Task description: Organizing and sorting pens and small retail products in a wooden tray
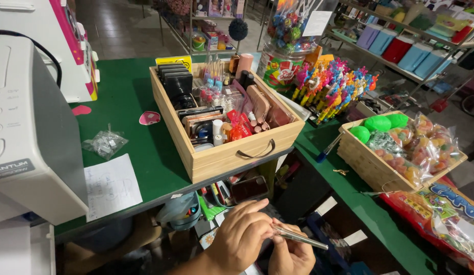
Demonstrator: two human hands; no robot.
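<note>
A thin silver pen-like stick (298,237) lies low in the picture, below the front edge of the green tabletop (140,132), and both hands hold it: the left hand (242,239) is curled over its near end with the fingers closed on it, and the right hand (293,257) pinches it from under. Just above the hands, on the tabletop, stands a wooden box (232,153) full of small cosmetics. Farther to the right is a second wooden box (367,163) with bagged sweets, and at the left are a white printer (28,132) and a sheet of paper (112,186).
</note>
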